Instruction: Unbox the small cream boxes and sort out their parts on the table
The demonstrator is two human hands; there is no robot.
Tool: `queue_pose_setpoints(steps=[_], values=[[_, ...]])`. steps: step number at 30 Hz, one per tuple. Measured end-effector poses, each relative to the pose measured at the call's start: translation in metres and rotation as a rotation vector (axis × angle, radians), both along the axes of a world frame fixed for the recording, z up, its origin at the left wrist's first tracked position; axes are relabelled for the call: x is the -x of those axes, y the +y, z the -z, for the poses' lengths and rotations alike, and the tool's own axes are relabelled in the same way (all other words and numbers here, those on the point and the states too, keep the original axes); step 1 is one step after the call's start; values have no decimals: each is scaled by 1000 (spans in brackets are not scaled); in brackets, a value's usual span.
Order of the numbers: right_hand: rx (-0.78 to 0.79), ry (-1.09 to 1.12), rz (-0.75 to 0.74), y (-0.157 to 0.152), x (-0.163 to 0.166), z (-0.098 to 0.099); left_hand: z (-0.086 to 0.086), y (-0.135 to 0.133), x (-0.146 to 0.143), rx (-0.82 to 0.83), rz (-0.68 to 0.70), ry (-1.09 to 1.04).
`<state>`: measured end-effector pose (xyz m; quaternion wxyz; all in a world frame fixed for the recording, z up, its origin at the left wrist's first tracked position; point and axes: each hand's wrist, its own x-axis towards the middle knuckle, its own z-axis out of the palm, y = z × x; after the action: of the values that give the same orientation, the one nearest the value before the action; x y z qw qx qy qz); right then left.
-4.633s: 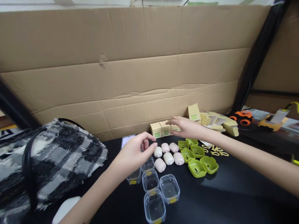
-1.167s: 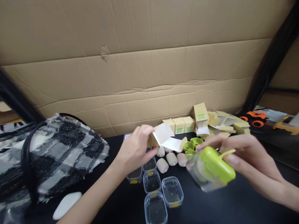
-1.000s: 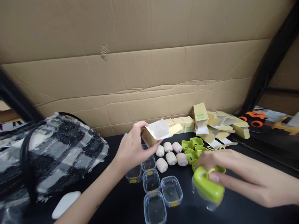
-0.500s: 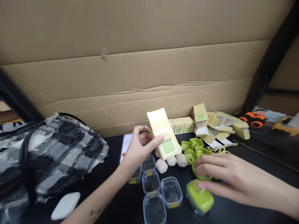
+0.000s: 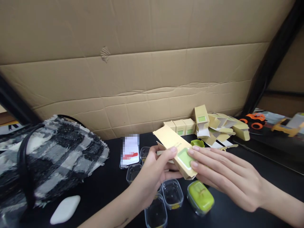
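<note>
A small beige carton (image 5: 171, 139) with a green label is tilted in front of me, its far end flap open. My left hand (image 5: 155, 169) grips it from the left, thumb on the labelled face. On the other side, the fingers of my right hand (image 5: 234, 177) lie across the label's edge; the right thumb is hidden. Below the carton, a clear container with a green lid (image 5: 201, 197) sits on the black table. Several clear, lidless containers (image 5: 172, 193) stand near my left wrist, partly covered by it. A green lid (image 5: 197, 143) shows behind my right fingers.
Closed beige boxes (image 5: 180, 127) line the cardboard wall (image 5: 142, 72). Opened cartons (image 5: 222, 125) are piled at the back right, near an orange toy vehicle (image 5: 255, 120). A phone (image 5: 130, 150), a black-and-white checked bag (image 5: 68, 158) and a white rounded object (image 5: 65, 209) lie leftward.
My right hand has left the green-lidded container and moved up and left onto the carton. The carton has come lower and tilted further, and now hides the pale rounded pieces and most green lids.
</note>
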<state>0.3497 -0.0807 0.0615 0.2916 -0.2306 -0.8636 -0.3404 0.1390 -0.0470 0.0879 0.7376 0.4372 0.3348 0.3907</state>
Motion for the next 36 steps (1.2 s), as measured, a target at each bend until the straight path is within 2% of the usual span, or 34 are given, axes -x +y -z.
queue_pose_setpoints(steps=[7, 13, 18, 24, 26, 28, 30, 33, 36], values=[[-75, 196, -36, 0, 11, 8, 3, -1, -3, -16, -17, 8], [-168, 57, -75, -7, 21, 12, 8, -5, -4, -230, -259, 168], [-123, -15, -44, -8, 25, 8, 8, -5, -4, -356, -256, 149], [8, -66, 38, -4, 11, -2, 5, -1, -3, -256, -216, 57], [44, -110, 24, -1, 3, -5, 3, 0, -3, -265, -232, 57], [49, -65, 58, 6, -8, -9, 0, 2, -2, -294, -246, 66], [25, 72, 165, 17, -27, -14, -5, 3, -1, -332, -268, 62], [-14, 288, 410, 40, -65, -22, -11, 5, 3, -354, -284, 61], [9, 371, 531, 66, -105, -20, -14, 6, 7, -354, -259, 64]])
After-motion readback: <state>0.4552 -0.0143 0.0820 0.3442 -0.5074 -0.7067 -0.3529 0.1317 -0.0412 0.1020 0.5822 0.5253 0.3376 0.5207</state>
